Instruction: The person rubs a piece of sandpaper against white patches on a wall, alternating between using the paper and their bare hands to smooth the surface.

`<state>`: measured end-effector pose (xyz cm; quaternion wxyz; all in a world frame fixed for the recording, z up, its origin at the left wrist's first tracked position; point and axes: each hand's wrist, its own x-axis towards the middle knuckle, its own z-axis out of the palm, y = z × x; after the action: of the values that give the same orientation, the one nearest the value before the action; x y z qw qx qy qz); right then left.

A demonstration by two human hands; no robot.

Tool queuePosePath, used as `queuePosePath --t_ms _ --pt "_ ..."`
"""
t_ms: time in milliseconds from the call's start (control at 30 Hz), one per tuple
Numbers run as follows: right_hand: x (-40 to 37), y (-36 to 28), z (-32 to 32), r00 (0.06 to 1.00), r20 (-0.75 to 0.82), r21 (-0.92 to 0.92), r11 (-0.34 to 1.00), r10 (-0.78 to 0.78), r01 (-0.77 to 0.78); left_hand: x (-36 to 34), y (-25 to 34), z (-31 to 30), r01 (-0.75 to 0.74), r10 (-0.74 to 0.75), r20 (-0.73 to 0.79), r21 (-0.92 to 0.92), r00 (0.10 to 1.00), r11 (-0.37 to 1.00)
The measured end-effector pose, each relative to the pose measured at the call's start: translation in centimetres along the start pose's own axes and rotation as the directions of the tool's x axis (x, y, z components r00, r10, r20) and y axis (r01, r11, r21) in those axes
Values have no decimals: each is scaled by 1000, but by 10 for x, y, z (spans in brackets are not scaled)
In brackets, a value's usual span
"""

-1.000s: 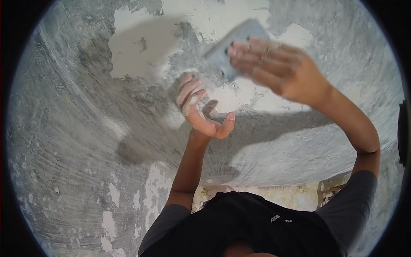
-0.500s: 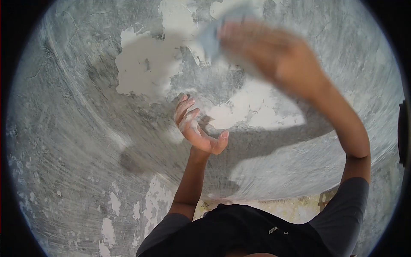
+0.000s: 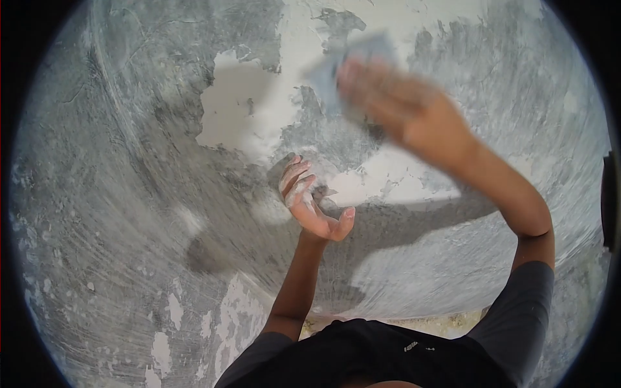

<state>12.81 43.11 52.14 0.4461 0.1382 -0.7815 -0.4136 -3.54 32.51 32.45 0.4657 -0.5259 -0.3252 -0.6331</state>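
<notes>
My right hand (image 3: 407, 107), smeared by motion, grips a flat, square-edged grey-blue piece (image 3: 369, 48) close over the wall at upper centre. Its fingers lie across the piece; blur hides what it is made of. Lower and to the left, my left hand (image 3: 314, 200) is raised with thumb apart and fingers loosely curled, nothing in it. White dust or paste coats its fingers. Behind both hands is a grey plastered wall (image 3: 174, 187) with patches of smooth white filler (image 3: 236, 103), one of them just below the right hand.
Shadows of my arms fall across the wall. A dark upright object (image 3: 608, 200) stands at the far right edge. Several pale flaked patches (image 3: 162, 349) mark the wall's lower left. A yellowish strip (image 3: 446, 321) shows beyond my shoulders.
The whole view has shifted, so the wall appears farther right and lower. My right hand has swept slightly left over the wall with the grey-blue piece. My left hand keeps its shape.
</notes>
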Motion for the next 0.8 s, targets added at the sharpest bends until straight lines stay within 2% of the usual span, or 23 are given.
queuePosePath --t_ms 67,133,200,233,333,367,400,467,533,567,667,700,733,800 --pt "-12 -31 9 991 12 198 972 -134 129 1 1 -1 2 -2 -4 -10 1000 1000" --pt "-8 -10 10 983 4 142 974 -181 179 2 -3 -1 -2 2 -9 -20 1000 1000" --pt "17 20 -10 1000 -21 62 998 -4 5 -3 -4 -4 13 -13 -3 -54 1000 998" --pt "27 35 -17 999 -25 85 996 24 -22 -5 -2 -6 21 -21 -3 -54 1000 998" --pt "0 -11 17 999 -16 137 989 -44 45 -1 0 -2 35 -37 -29 -75 999 997" --pt "-6 -23 14 981 21 57 980 -193 191 2 1 -2 33 -35 -20 -60 999 998" --pt "-9 -26 9 982 62 145 975 -179 168 4 3 -2 31 -32 -8 -45 999 998" --pt "-4 2 3 976 39 99 973 -213 208 2 1 -3 29 -29 -5 -48 1000 998" --pt "16 46 -16 999 -45 64 998 -11 14 -2 1 -4 35 -35 6 -53 999 998" --pt "26 66 -27 995 -96 12 999 32 -31 -3 1 -5 37 -37 10 -42 999 998" --pt "10 29 -14 998 -60 -19 999 37 -38 -2 1 0 26 -26 -2 -33 1000 999" --pt "-4 13 0 996 -1 -26 996 -84 84 0 1 2 15 -15 -11 -30 1000 999" --pt "-1 4 -5 987 -5 88 983 -160 160 1 1 3 6 -7 -14 -31 1000 1000" --pt "6 28 -12 992 -27 39 992 -122 123 2 1 3 -14 14 2 -40 1000 999"
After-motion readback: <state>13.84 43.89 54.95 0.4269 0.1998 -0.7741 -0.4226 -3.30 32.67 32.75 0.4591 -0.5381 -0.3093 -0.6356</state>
